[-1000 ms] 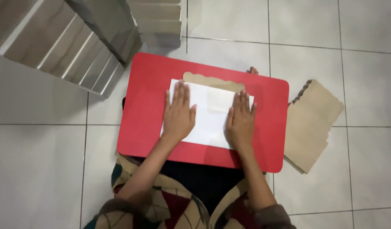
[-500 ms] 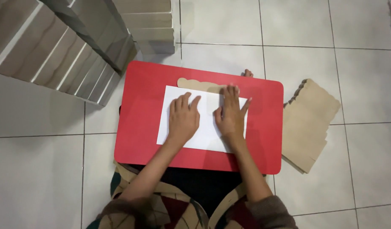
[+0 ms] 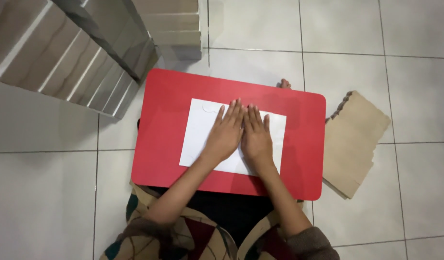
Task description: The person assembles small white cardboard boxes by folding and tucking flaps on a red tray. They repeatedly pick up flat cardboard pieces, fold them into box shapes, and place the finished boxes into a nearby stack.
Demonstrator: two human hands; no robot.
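Fingers: both hands lie flat, palms down, fingers straight and close together, gripping nothing; they press on a white sheet.
Left hand: left hand rests on the middle of the sheet, fingertips pointing away from the person, its edge touching the other hand.
Right hand: right hand lies just beside it, on the sheet's right half.
Sheet: white sheet lies flat on the worktop, roughly centred, with a small curved notch or tab near its top-left edge; whether it is one layer or folded I cannot tell.
Worktop: low red worktop with rounded corners stands on the tiled floor, over the person's lap.
Nearby: a stack of brown cardboard pieces lies on the floor just right of the worktop; pale stacked boxes lean at upper left.
Risk: with both palms bunched at the centre, the sheet's outer edges are unheld, so a sideways push could likely slide or skew it on the smooth red surface, or wrinkle it between the hands.
Risk, worktop: leaning hard on it may tip it.
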